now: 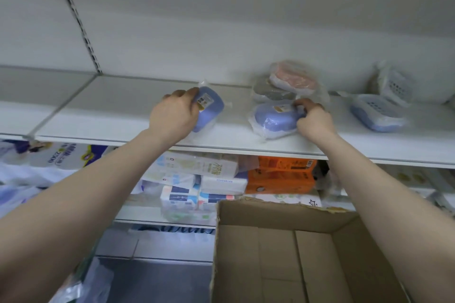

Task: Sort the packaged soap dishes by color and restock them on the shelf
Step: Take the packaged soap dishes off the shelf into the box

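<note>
Two hands up on the white shelf (118, 115), each on a bagged soap dish. Left hand (173, 115) curls round a blue soap dish (209, 108), fingers over its top edge, dish tilted up on its side, white and yellow barcode sticker facing out, clear plastic bag crinkled at the top corner. Right hand (314, 119) pinches the right edge of a second blue dish (273, 119) lying flat near the shelf front; cloud-like rounded shape, glossy clear wrap, small sticker near its top. The two blue dishes sit apart, bare shelf between them.

Just behind the second blue dish, a grey dish (270, 92) with a pink dish (293, 79) stacked on it, leaning, both in clear bags, both touching the back panel area. Further right, well apart, a light blue slotted dish (376, 113) lying flat and a white slotted one (396, 85) standing tilted behind it, also bagged; blurry there.

Below the shelf: tissue packs (197, 179) in white and blue, an orange pack (280, 174) beside them. Open cardboard box (283, 253) at bottom centre-right, flaps up, nothing visible inside
</note>
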A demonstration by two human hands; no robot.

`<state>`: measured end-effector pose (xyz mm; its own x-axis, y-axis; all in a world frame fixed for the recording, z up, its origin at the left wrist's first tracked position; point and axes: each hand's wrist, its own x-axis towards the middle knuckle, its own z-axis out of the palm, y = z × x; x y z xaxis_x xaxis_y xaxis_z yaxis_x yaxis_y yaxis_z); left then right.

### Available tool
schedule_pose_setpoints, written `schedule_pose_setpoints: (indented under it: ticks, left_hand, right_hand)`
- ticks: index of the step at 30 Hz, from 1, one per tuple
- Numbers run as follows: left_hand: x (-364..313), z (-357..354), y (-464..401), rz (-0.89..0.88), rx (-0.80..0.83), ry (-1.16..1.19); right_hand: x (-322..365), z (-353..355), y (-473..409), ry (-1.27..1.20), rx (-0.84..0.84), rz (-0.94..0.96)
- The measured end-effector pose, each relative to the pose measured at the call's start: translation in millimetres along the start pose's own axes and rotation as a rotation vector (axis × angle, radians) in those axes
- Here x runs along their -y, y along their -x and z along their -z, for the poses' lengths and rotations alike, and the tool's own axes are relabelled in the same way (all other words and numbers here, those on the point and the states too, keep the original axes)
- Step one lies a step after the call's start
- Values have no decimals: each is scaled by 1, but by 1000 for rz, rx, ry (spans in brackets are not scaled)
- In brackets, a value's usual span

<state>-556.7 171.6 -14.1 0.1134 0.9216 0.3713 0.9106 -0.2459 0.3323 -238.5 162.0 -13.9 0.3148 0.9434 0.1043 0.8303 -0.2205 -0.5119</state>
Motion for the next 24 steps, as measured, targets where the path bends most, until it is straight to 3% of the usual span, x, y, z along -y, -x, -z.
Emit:
schedule_pose_setpoints:
  ticks: [4,7,9,15,20,24]
  left_hand:
    - [-4,-14,8,-58,72,-209]
    - [5,-20,15,-59,82,-131]
    - [16,-16,22,-71,49,-76]
    - [72,22,66,-35,2,-29]
    - [154,66,123,50,-116,4]
    - [231,91,172,154,-118,46]
  right_hand:
    - [10,-7,9,201,60,212]
    - [22,-8,16,279,262,337]
    - [29,-12,20,346,294,360]
    - [73,-42,43,382,118,417]
    - [148,-95,103,32,-14,451]
    - [220,-146,154,-40,-80,566]
